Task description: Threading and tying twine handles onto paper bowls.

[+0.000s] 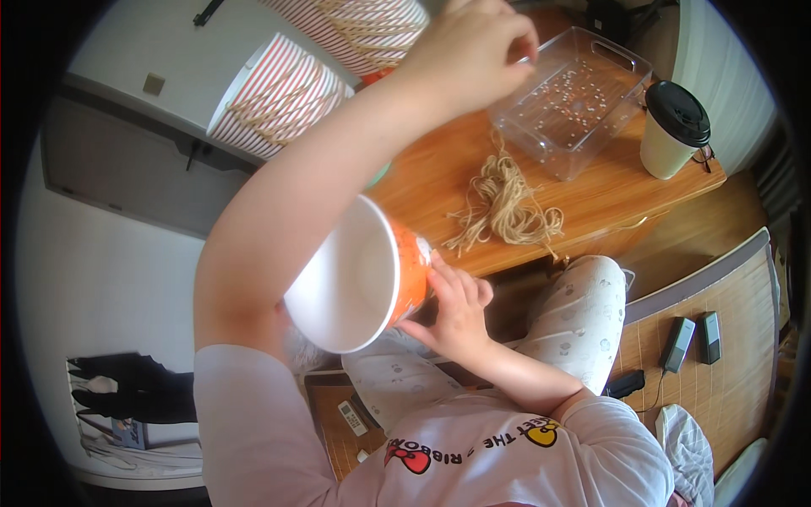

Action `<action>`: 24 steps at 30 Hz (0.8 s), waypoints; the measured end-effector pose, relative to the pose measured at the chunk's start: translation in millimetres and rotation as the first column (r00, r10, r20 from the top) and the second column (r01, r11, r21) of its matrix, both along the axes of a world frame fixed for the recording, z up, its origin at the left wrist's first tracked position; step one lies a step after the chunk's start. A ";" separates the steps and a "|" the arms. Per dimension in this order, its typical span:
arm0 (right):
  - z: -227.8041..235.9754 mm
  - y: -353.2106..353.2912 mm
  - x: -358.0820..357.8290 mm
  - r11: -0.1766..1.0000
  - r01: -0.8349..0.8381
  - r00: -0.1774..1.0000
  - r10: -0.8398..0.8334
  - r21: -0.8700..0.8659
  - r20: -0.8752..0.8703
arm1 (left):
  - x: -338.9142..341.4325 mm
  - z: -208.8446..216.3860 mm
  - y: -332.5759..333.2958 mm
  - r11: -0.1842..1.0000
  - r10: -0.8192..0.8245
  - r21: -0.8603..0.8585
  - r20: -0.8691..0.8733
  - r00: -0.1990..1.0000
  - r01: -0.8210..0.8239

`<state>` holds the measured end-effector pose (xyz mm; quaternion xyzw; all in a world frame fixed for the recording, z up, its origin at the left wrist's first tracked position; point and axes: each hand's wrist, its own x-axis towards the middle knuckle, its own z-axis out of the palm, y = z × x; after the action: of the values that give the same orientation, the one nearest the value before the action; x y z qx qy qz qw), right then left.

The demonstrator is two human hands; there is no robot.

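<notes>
My right hand point(460, 311) grips the orange outer wall of a large paper bucket point(355, 283), thumb and fingers spread along its side. The bucket is tilted, its white inside facing up and left. Stretched across above it, my left forearm hides part of its rim. My left hand point(481, 55) is raised at the near left edge of a clear plastic tray point(562, 156), fingers curled together; what they hold, if anything, is too small to make out. Small pale and reddish bits point(579, 97) are scattered in the tray. A loose bundle of tan twine point(504, 203) lies beside it.
Red-and-white striped paper buckets point(279, 97) criss-crossed with twine stand at the far left. A cream cup with a black lid point(673, 131) stands right of the tray on the wooden table point(422, 173). Two small grey devices point(678, 345) lie on the mat at right.
</notes>
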<state>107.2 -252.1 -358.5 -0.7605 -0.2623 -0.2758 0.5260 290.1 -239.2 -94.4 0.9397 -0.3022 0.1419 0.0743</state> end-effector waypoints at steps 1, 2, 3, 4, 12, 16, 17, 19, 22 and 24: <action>2.2 0.1 -1.3 1.000 -0.004 1.000 0.004 0.007 -0.001 | 0.3 -11.9 18.0 0.994 -0.112 0.038 0.182 0.977 0.106; 5.6 -1.2 -2.3 1.000 -0.029 1.000 0.029 0.006 0.004 | 1.7 -24.6 35.4 0.974 -0.227 0.092 0.349 0.909 0.208; 4.7 -3.7 -0.6 0.999 -0.045 0.999 0.045 0.002 0.001 | -10.8 -20.6 39.1 0.978 -0.204 0.103 0.254 0.946 0.183; 3.3 -3.5 -1.2 0.999 -0.047 0.999 0.047 0.011 -0.016 | -37.4 -10.6 41.4 0.981 -0.172 0.123 0.159 0.972 0.153; 2.1 -5.1 -1.5 0.999 -0.039 0.997 0.037 -0.018 -0.067 | -241.5 -2.9 84.4 0.977 -0.204 -0.039 -0.478 0.854 0.211; 9.8 1.3 -6.0 0.999 -0.045 0.997 0.044 0.000 -0.068 | -269.5 -17.8 93.0 0.985 -0.038 -0.100 -0.922 0.386 -0.143; 12.0 1.6 -7.3 0.999 -0.041 0.996 0.041 0.007 -0.083 | -280.2 -34.4 99.4 0.971 0.004 -0.092 -0.917 0.399 -0.220; 13.1 -4.3 -5.7 0.997 -0.052 0.991 0.045 -0.055 -0.124 | -281.7 -66.6 109.9 0.951 0.035 -0.084 -0.927 0.373 -0.298; 26.0 -18.2 -8.4 0.993 -0.110 0.978 0.099 -0.052 -0.186 | -279.0 -92.9 108.8 0.832 0.052 -0.083 -0.973 0.227 -0.548; 39.5 -43.4 -5.7 0.989 -0.110 0.981 0.091 -0.101 -0.173 | -280.8 -103.7 111.1 0.812 0.195 -0.117 -0.869 0.454 -0.572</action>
<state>101.5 -295.4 -319.0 -0.7947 -0.2699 -0.1688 0.5168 9.3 -128.1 -198.0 0.9001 0.0305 -0.2444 0.3594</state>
